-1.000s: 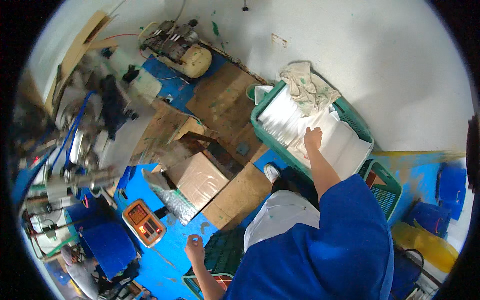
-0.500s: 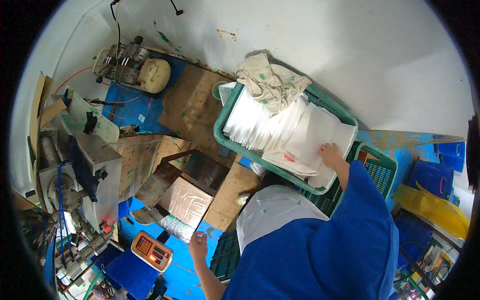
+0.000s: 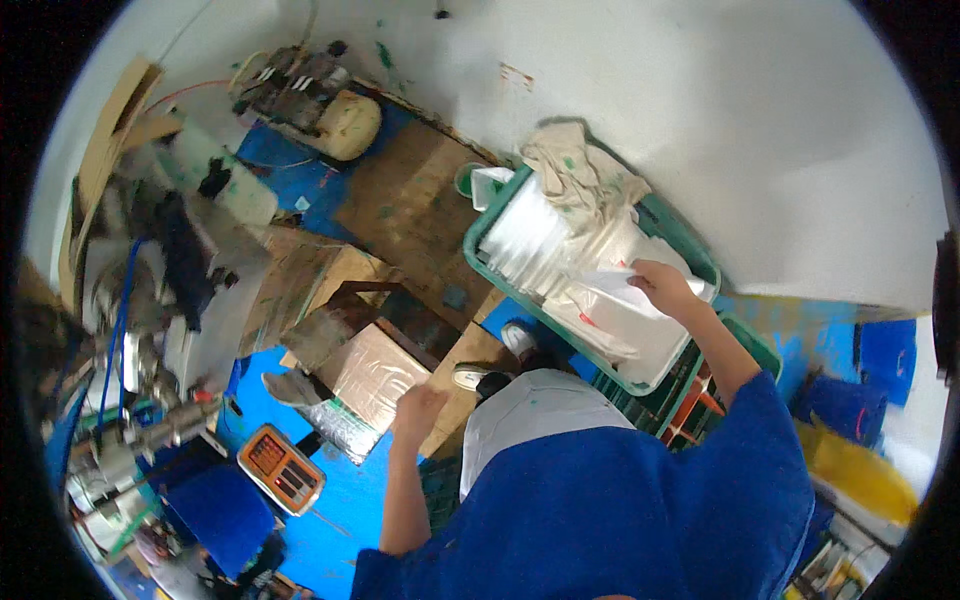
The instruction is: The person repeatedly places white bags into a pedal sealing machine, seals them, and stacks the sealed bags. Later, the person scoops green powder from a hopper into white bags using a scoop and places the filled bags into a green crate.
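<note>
right hand (image 3: 662,287) grips white bag (image 3: 610,290) in green crate (image 3: 480,240).

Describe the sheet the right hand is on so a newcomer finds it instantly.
Find the green crate against the white wall, packed with white bags. The right hand pinches one white sheet near the crate's middle. Unlike the flat stack around it, this sheet is lifted and creased.

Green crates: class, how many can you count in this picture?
2. One green crate holds the white bags under the right hand; a second crate sits beside it, lower right. Clutter may hide others.
</note>
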A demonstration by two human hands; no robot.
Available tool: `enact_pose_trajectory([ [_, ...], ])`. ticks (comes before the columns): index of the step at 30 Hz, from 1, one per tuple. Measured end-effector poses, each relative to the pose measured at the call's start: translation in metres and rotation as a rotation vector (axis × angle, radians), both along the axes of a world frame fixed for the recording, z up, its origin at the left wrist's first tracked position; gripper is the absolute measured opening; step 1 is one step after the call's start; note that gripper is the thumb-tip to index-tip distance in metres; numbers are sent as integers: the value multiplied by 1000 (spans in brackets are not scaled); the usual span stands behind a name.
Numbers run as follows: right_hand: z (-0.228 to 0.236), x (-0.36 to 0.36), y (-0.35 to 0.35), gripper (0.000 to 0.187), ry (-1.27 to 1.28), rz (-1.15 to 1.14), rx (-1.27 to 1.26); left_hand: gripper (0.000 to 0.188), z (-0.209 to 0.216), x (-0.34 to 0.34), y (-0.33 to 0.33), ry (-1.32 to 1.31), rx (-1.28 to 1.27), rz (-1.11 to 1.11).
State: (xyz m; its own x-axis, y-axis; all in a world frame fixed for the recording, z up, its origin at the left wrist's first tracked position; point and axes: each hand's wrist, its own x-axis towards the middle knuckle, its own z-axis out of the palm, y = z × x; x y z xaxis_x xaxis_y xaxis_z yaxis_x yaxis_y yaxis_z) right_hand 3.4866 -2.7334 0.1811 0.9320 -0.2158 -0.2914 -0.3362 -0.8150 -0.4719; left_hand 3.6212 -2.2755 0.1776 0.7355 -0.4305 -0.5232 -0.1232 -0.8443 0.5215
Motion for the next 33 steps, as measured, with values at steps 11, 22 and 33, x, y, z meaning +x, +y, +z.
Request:
enact_pose_trajectory([
  [11,123,172,149,28,-32,-65,1244,39,73,37,-108,307,-936,672],
  [22,16,176,361,30,66,259,640,55,55,-13,52,248,-827,1093],
  [33,0,240,484,65,-75,213,610,42,22,69,139,-281,-607,1472],
])
